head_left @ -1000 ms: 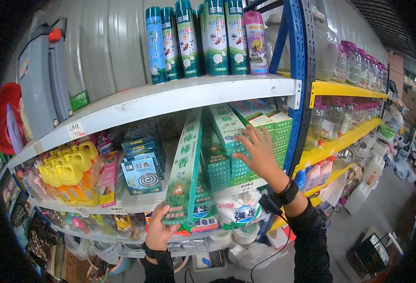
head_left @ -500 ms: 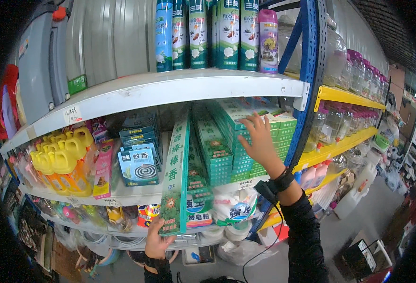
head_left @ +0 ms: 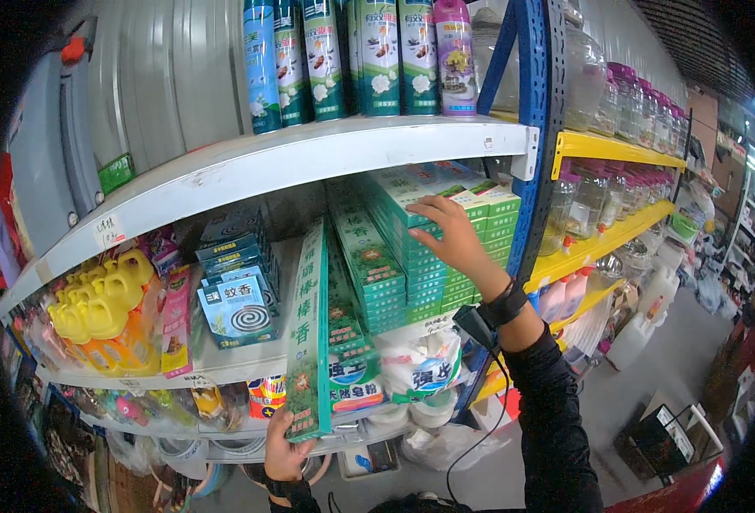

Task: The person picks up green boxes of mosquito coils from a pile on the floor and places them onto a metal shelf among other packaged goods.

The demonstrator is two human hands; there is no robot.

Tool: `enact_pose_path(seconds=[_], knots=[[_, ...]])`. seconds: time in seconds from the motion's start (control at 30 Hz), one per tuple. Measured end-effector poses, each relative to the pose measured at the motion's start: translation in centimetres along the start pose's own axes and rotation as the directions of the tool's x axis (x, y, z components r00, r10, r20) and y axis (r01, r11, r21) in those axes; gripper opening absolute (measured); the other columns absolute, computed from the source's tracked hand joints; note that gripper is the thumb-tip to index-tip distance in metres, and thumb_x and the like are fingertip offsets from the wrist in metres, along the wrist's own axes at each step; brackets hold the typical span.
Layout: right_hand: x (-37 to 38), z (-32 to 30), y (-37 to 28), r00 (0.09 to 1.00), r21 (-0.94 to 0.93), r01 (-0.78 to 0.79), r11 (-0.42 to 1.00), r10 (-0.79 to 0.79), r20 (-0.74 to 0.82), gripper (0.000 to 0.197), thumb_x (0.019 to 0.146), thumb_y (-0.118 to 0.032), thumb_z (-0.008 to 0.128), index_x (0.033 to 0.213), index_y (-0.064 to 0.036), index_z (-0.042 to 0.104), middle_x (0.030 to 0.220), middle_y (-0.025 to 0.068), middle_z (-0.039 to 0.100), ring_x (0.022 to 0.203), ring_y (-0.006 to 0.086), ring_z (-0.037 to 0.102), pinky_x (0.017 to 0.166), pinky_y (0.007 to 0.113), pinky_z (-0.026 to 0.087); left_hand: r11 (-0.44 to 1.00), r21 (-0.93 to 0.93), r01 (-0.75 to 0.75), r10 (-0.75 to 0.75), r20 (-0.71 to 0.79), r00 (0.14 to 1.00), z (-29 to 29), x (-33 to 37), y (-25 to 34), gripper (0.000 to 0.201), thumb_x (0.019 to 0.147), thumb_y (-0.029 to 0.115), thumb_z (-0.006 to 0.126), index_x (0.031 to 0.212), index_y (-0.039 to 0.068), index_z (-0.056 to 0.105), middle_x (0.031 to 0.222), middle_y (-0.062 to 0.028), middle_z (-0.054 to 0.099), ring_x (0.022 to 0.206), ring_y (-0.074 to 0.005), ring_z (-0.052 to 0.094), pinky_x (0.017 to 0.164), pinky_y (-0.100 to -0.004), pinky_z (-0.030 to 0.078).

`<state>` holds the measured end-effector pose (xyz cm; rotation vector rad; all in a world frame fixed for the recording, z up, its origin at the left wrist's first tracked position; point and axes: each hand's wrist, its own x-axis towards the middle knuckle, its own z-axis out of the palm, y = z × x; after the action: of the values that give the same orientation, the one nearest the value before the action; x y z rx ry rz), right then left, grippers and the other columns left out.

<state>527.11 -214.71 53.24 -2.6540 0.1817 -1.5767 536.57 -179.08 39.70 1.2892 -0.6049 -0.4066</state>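
Observation:
My left hand (head_left: 284, 451) is closed round the near lower end of a long, narrow green incense box (head_left: 310, 342). The box slopes down over the front edge of the middle shelf, its far end back among the goods. To its right lie more long green boxes (head_left: 364, 256) in a pile, next to a tall stack of green cartons (head_left: 427, 286). My right hand (head_left: 453, 237) rests at the top of that stack, fingers stretched out and slightly bent over the upper box's edge. Nothing shows in its grasp.
Blue mosquito coil boxes (head_left: 236, 309) and yellow-capped orange bottles (head_left: 99, 312) stand to the left. Spray cans (head_left: 380, 60) line the white upper shelf (head_left: 309, 152). A blue upright post (head_left: 533, 94) rises right of the stack. White detergent bags (head_left: 420, 363) sit below.
The shelf has shifted slightly left in view. My right hand's fingers have swung leftward and lie flatter across the stack's top edge. My left hand keeps hold of the long incense box.

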Motion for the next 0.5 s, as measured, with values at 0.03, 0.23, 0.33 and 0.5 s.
enact_pose_path(seconds=[0.03,0.23,0.33,0.5], knots=[[0.1,-0.2,0.0,0.999,-0.043,0.052,0.998,-0.051,0.01,0.03,0.074,-0.02,0.06,0.103,-0.0152,0.056,0.101,0.009,0.05,0.096,0.0282,0.046,0.084,0.039,0.036,0.982,-0.176,0.074,-0.07,0.026,0.997,0.0,0.0,0.0,0.033,0.084,0.019,0.039,0.107,-0.004,0.041,0.081,-0.0097,0.054,0.049,-0.009,0.043,0.038,-0.0181,0.029],[0.8,-0.5,0.2,0.979,-0.226,0.198,0.954,-0.179,0.102,0.025,0.076,-0.024,0.057,0.1,-0.0198,0.057,0.101,0.008,0.05,0.096,0.027,0.046,0.086,0.041,0.032,0.99,0.125,-0.06,0.05,0.082,0.995,0.1,0.1,-0.6,0.037,0.075,0.004,0.055,0.107,-0.003,0.04,0.095,-0.0107,0.053,0.079,-0.0149,0.053,0.067,-0.0259,0.044],[0.6,-0.2,0.5,0.985,-0.097,0.14,0.985,-0.128,0.113,0.021,0.075,-0.026,0.057,0.095,-0.0184,0.058,0.096,0.0063,0.051,0.093,0.0255,0.048,0.089,0.043,0.03,0.999,0.04,0.009,-0.012,0.077,0.997,0.2,0.2,-0.6,0.034,0.074,0.003,0.056,0.104,-0.003,0.042,0.095,-0.0105,0.052,0.08,-0.0155,0.053,0.067,-0.0261,0.044],[0.7,-0.1,1.2,0.978,-0.089,0.199,0.976,-0.193,0.076,0.023,0.075,-0.026,0.057,0.098,-0.0195,0.059,0.093,0.0059,0.052,0.093,0.0236,0.048,0.091,0.045,0.029,0.981,-0.174,0.082,-0.065,0.1,0.993,1.2,0.1,0.0,0.032,0.077,0.01,0.051,0.105,-0.005,0.042,0.092,-0.0099,0.053,0.075,-0.014,0.052,0.06,-0.0241,0.041]])
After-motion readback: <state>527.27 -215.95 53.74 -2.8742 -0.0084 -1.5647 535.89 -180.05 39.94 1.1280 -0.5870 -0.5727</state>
